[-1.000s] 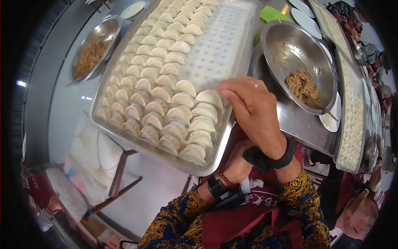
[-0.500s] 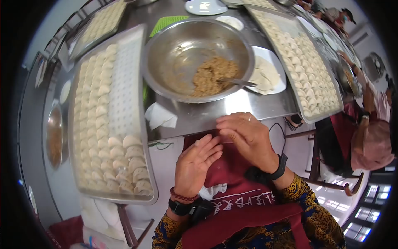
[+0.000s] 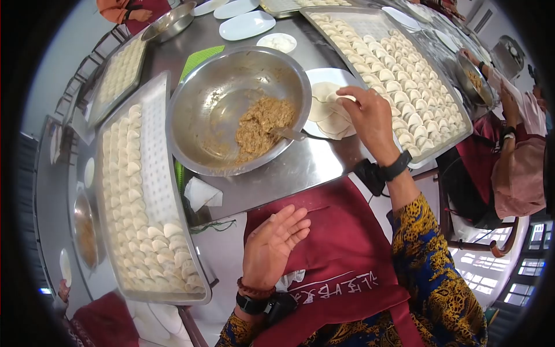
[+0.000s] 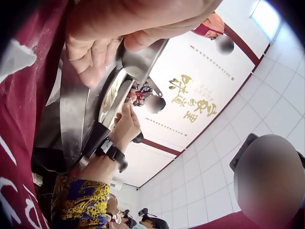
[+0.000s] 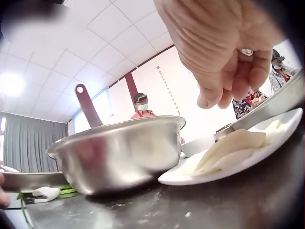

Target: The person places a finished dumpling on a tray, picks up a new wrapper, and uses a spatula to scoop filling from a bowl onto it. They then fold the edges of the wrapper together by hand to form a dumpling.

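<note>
Palm up, the left hand (image 3: 270,248) rests above the dark red apron with its fingers loosely extended and nothing on it; it fills the top of the left wrist view (image 4: 128,24). The right hand (image 3: 371,120) hovers at the white plate (image 3: 319,75) of round dough wrappers (image 3: 334,122), thumb and forefinger apart. In the right wrist view that hand (image 5: 228,52) hangs above the wrappers (image 5: 231,151) with slightly bent fingers, touching none. Left of the plate stands a metal bowl (image 3: 188,147) with brown filling (image 3: 260,124) and a spoon (image 3: 289,134).
Trays of dumplings stand at the left (image 3: 203,296) and right (image 3: 425,159). A crumpled white cloth (image 3: 202,195) lies by the table's front edge, a green mat (image 3: 199,58) behind the bowl. A small white bowl (image 3: 277,43) and white plates (image 3: 247,26) stand farther back. People are at the right.
The right hand has gone from the left tray's dumplings, past the left hand, to the wrapper plate. The left hand has turned palm up over the apron. The head view has swung rightward.
</note>
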Demonstrator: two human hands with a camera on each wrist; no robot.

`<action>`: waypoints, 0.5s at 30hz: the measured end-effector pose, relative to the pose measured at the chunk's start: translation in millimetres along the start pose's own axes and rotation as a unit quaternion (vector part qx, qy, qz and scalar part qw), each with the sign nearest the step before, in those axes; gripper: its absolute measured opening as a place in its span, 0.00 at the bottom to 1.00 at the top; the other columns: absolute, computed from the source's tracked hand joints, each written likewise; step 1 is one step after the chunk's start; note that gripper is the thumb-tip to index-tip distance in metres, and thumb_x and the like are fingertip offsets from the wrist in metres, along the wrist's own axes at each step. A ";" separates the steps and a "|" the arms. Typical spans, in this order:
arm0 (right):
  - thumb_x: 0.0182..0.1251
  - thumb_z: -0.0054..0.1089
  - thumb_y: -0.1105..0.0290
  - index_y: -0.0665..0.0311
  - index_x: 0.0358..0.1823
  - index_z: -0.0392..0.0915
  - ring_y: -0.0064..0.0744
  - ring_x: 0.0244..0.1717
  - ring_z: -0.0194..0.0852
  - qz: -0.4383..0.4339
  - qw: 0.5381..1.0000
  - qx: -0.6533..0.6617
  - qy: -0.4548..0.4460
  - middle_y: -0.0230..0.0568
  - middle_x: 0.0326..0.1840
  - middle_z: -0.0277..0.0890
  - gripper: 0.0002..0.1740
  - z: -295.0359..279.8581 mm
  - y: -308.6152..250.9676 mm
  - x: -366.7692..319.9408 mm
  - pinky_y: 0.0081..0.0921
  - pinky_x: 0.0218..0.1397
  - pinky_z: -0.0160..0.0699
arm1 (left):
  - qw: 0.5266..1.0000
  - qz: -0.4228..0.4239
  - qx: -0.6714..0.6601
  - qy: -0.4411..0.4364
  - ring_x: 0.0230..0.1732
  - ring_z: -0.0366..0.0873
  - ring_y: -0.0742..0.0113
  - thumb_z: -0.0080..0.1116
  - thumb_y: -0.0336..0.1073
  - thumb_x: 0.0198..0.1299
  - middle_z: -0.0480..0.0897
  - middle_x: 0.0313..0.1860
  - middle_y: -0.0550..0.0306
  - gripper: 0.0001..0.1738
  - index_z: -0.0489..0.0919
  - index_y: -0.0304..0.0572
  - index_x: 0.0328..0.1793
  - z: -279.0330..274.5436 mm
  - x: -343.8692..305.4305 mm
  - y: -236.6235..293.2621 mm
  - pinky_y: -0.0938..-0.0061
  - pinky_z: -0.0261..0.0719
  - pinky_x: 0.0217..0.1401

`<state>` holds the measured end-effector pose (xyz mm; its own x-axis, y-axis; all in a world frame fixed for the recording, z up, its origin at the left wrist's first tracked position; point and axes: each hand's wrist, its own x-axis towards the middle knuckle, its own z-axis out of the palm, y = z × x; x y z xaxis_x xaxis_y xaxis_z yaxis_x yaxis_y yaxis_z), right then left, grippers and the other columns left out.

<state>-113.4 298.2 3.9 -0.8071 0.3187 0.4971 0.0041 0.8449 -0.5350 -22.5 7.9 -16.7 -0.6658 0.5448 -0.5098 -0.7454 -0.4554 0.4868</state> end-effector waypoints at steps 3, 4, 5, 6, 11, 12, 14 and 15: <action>0.60 0.67 0.68 0.55 0.42 0.87 0.42 0.35 0.73 -0.033 0.999 -0.028 -0.024 0.42 0.29 0.81 0.09 15.2 14.8 17.1 0.37 0.41 0.73 | 1.000 -0.005 0.005 0.001 0.66 0.74 0.47 0.43 0.44 0.77 0.71 0.70 0.33 0.29 0.65 0.26 0.73 1.6 2.1 -0.7 0.56 0.69 0.73; 0.60 0.67 0.68 0.55 0.42 0.87 0.42 0.35 0.73 -0.033 0.999 -0.028 -0.023 0.42 0.29 0.81 0.09 19.2 18.8 20.1 0.37 0.41 0.73 | 1.000 -0.008 0.005 0.003 0.66 0.74 0.47 0.43 0.44 0.77 0.72 0.70 0.33 0.29 0.66 0.26 0.72 1.8 2.8 -0.8 0.56 0.69 0.73; 0.59 0.65 0.70 0.56 0.39 0.87 0.45 0.37 0.75 -0.055 0.998 -0.029 -0.026 0.44 0.29 0.81 0.08 23.0 21.9 22.3 0.39 0.41 0.74 | 1.000 -0.008 0.005 0.003 0.66 0.74 0.47 0.43 0.44 0.77 0.72 0.70 0.33 0.29 0.66 0.26 0.72 2.0 3.3 -0.7 0.56 0.69 0.73; 0.57 0.63 0.72 0.56 0.36 0.86 0.48 0.40 0.77 -0.077 0.996 -0.030 -0.030 0.45 0.29 0.81 0.07 24.9 22.4 24.2 0.42 0.41 0.76 | 1.000 -0.009 0.005 0.005 0.66 0.74 0.47 0.43 0.44 0.77 0.72 0.70 0.33 0.29 0.66 0.26 0.72 2.3 3.6 -0.6 0.56 0.69 0.73; 0.56 0.62 0.72 0.56 0.34 0.86 0.47 0.40 0.77 -0.101 0.993 -0.028 -0.050 0.45 0.30 0.81 0.06 33.0 31.7 29.9 0.40 0.42 0.76 | 1.000 -0.014 0.004 0.014 0.66 0.74 0.47 0.43 0.44 0.77 0.73 0.69 0.33 0.28 0.67 0.25 0.72 3.1 5.7 0.2 0.56 0.69 0.73; 0.56 0.61 0.72 0.56 0.33 0.86 0.47 0.41 0.77 -0.123 0.991 -0.018 -0.054 0.45 0.30 0.81 0.06 34.9 34.8 30.8 0.41 0.43 0.76 | 1.000 -0.015 0.003 0.013 0.66 0.74 0.47 0.43 0.44 0.77 0.73 0.69 0.33 0.28 0.67 0.25 0.72 2.6 6.3 0.0 0.56 0.69 0.73; 0.57 0.61 0.71 0.56 0.33 0.86 0.48 0.41 0.77 -0.134 0.989 -0.019 -0.054 0.45 0.30 0.81 0.06 37.1 38.6 31.6 0.41 0.43 0.76 | 1.000 -0.016 0.002 0.011 0.66 0.74 0.47 0.44 0.45 0.77 0.73 0.69 0.33 0.28 0.67 0.25 0.71 1.7 7.1 -0.2 0.56 0.69 0.73; 0.57 0.61 0.71 0.56 0.33 0.86 0.49 0.41 0.78 -0.144 0.988 -0.019 -0.055 0.46 0.30 0.82 0.06 37.2 39.3 32.5 0.41 0.44 0.76 | 1.000 -0.018 0.002 0.011 0.66 0.74 0.47 0.44 0.44 0.78 0.73 0.69 0.33 0.28 0.67 0.26 0.71 1.6 7.4 -0.2 0.56 0.69 0.73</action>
<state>-161.5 325.7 -26.4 -0.8372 0.0163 0.5466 -0.2140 0.9101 -0.3548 -27.2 13.1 -19.4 -0.6398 0.5446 -0.5423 -0.7682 -0.4330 0.4716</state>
